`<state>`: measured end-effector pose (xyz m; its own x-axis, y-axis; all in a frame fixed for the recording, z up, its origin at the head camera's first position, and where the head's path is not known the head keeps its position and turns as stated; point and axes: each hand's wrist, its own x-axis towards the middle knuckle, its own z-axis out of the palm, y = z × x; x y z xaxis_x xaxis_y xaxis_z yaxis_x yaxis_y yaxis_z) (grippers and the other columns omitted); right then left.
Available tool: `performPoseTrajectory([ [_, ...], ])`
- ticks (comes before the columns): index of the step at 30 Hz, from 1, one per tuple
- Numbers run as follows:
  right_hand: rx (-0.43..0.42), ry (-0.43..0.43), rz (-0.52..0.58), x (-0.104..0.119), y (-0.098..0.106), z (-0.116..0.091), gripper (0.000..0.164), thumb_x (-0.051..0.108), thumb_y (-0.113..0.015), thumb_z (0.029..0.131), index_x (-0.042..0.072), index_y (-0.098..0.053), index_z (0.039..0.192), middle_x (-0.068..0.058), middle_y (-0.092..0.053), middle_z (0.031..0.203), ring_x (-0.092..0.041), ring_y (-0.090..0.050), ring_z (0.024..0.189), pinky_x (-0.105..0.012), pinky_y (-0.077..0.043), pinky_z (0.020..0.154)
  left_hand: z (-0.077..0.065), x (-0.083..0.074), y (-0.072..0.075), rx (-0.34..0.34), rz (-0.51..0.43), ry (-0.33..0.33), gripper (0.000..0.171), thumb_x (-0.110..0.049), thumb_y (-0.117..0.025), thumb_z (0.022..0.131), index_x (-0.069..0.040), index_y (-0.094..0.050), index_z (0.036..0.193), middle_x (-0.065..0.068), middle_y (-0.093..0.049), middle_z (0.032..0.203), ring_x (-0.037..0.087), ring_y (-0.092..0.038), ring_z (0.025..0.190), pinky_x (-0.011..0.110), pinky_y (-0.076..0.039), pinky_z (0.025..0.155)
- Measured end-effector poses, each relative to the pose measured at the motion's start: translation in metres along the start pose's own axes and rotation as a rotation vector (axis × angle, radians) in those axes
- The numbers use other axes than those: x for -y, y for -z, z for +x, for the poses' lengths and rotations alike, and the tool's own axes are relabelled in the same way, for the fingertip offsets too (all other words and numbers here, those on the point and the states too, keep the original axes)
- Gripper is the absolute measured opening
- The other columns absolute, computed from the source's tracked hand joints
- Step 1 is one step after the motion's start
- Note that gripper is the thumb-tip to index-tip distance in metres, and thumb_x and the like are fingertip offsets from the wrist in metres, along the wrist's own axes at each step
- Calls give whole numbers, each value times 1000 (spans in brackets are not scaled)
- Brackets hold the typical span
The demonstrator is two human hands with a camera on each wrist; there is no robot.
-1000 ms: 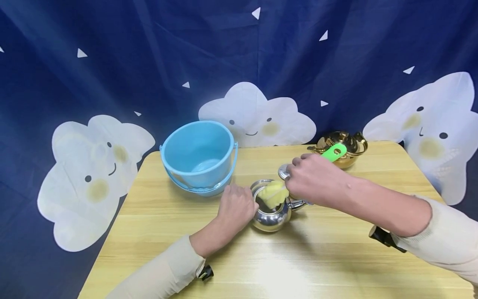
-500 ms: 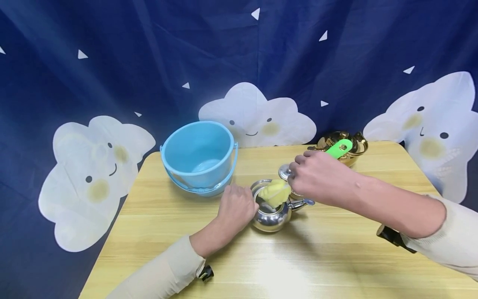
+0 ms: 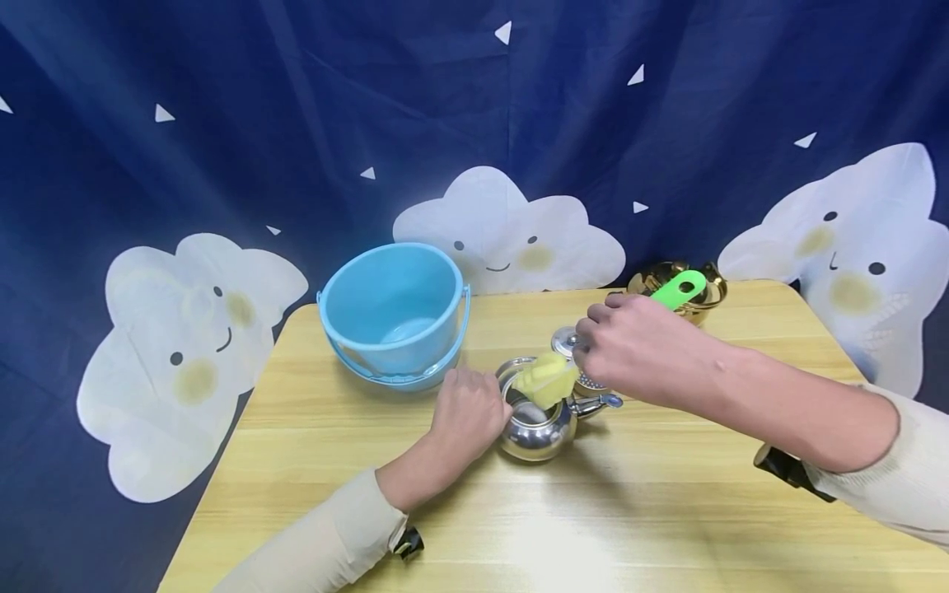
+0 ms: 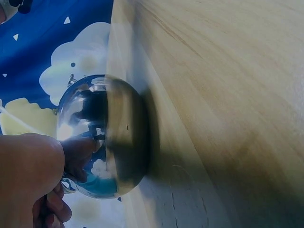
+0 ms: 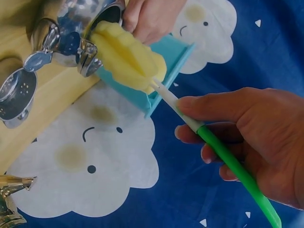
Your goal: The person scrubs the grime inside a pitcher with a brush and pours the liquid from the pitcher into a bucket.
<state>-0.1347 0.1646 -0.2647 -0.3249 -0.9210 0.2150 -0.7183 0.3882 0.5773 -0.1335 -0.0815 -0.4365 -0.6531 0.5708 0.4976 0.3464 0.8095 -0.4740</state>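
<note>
A shiny steel teapot (image 3: 535,441) stands lidless on the table, its spout pointing right. My left hand (image 3: 469,409) grips the teapot's handle on the left side; curled fingers (image 4: 56,209) show behind it in the left wrist view. My right hand (image 3: 630,344) holds a sponge brush by its white and green handle (image 5: 232,164), thumb on one side and fingers on the other. The brush's yellow sponge head (image 5: 126,54) sits tilted at the teapot's mouth, its tip inside the rim and most of it showing. How deep the tip reaches is hidden.
Just behind the teapot lie its lid (image 3: 565,339) and a perforated steel strainer (image 5: 19,92), partly covered by my right hand. A light blue bucket (image 3: 396,309) stands at the back left. At the back right is a gold teapot (image 3: 710,295) near the table edge (image 3: 778,282).
My right hand has shifted slightly right with the sponge brush, and its green handle end now sits farther right and higher. The left hand and steel teapot stay in place.
</note>
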Motion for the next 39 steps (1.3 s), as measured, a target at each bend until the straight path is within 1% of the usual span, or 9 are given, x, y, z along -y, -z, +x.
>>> performPoseTrajectory([
  [10, -39, -25, 16, -4, -4, -3, 25, -10, -76, 71, 12, -65, 68, -1, -56, 62, -19, -50, 59, -28, -47, 57, 0, -1, -1, -24, 6, 6, 35, -34, -63, 84, -20, -42, 59, -6, -36, 54, 15, -18, 59, 28, -14, 58],
  [16, -44, -53, 49, -10, -7, -11, 25, -13, -72, 71, 12, -69, 74, -1, -55, 62, -18, -50, 59, -29, -50, 57, 1, -2, -2, -46, 18, 2, 38, -35, -67, 82, -21, -40, 58, -5, -28, 55, 16, -14, 60, 28, -16, 56],
  [21, -70, -97, 89, -15, -10, -19, 25, -13, -72, 73, 12, -67, 74, -1, -55, 63, -19, -54, 61, -31, -50, 59, 0, -2, -2, 0, 24, -6, 40, -37, -65, 86, -21, -41, 60, -6, -35, 55, 16, -17, 59, 29, -14, 58],
  [26, -133, -113, 115, -19, -17, -28, 29, -12, -68, 74, 13, -56, 67, 1, -43, 59, -17, -42, 55, -29, -44, 55, 0, -1, -1, 21, 15, -8, 38, -36, -62, 89, -21, -42, 61, -6, -37, 55, 16, -20, 59, 29, -15, 58],
  [31, -201, -152, 205, -24, -24, -40, 14, 4, -82, 74, 11, -73, 82, -1, -61, 67, -19, -56, 59, -33, -52, 56, 0, -1, 0, 3, 2, -5, 38, -36, -63, 88, -20, -43, 61, -6, -36, 55, 16, -18, 60, 29, -14, 58],
  [34, -211, -195, 278, -25, -29, -49, 26, 10, -88, 71, 11, -79, 96, -3, -71, 78, -21, -66, 67, -37, -57, 59, 0, -1, 1, 6, -1, -5, 37, -35, -63, 88, -20, -43, 60, -6, -36, 55, 16, -18, 60, 29, -14, 58],
  [36, -207, -221, 309, -25, -33, -55, 29, 12, -87, 72, 11, -80, 99, -2, -72, 79, -20, -67, 68, -38, -56, 58, 0, -1, 1, 14, -3, -6, 38, -35, -63, 88, -20, -42, 60, -6, -37, 55, 16, -18, 60, 29, -13, 58],
  [37, -209, -232, 326, -26, -35, -59, 29, 12, -87, 73, 12, -80, 101, -2, -72, 80, -19, -67, 68, -38, -56, 57, 0, 0, 1, 17, -4, -6, 38, -35, -62, 88, -20, -42, 60, -6, -37, 55, 16, -18, 60, 29, -13, 59],
  [39, -224, -258, 361, -26, -40, -65, 17, 25, -79, 90, 13, -80, 102, -1, -73, 81, -18, -67, 67, -36, -54, 54, 0, 0, 2, 21, -4, -6, 38, -35, -62, 89, -20, -42, 60, -6, -37, 55, 15, -18, 59, 29, -12, 59],
])
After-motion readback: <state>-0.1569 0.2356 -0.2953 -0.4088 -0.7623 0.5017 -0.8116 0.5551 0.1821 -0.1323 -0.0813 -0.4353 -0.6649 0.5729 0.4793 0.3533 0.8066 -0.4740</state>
